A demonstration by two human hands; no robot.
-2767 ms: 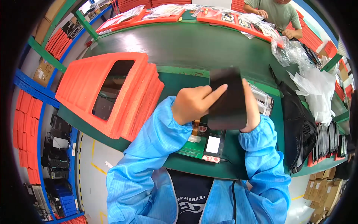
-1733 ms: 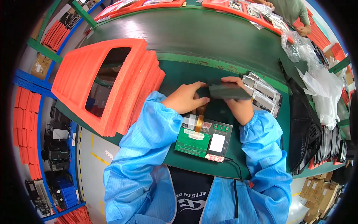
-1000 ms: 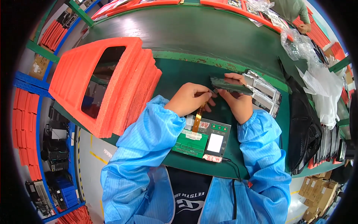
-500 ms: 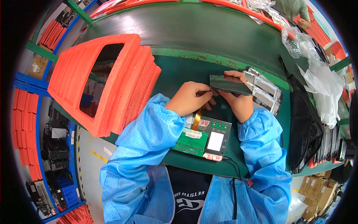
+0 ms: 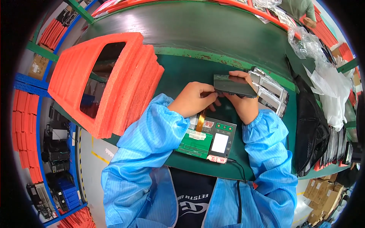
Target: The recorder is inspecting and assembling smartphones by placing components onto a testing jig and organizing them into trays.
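Observation:
My right hand (image 5: 243, 102) grips a dark glossy phone screen (image 5: 235, 85), thumb beneath it and fingers round its far edge. The panel is held tilted above the bench. At its left end my left hand (image 5: 194, 99) is closed in a pinch; an orange ribbon cable (image 5: 200, 122) runs up beneath these fingers, which hide its upper end. Below the hands lies a test board (image 5: 194, 145), part green and part black, with a white display (image 5: 220, 143) and small round buttons. White tape holds the ribbon cable to the board. A black cord (image 5: 240, 167) leaves its right side.
Stacked red foam trays (image 5: 125, 87) stand on the left of the green bench (image 5: 178, 68). Silvery metal frames (image 5: 272, 93) lie beyond my right hand. A black mesh-backed item (image 5: 308, 125) and clear plastic wrapping (image 5: 325, 83) are on the right. Another person's hand (image 5: 308, 22) shows far right.
Almost nothing differs. The phone screen has tilted slightly, with its glossy face a little more in view; both hands keep their places.

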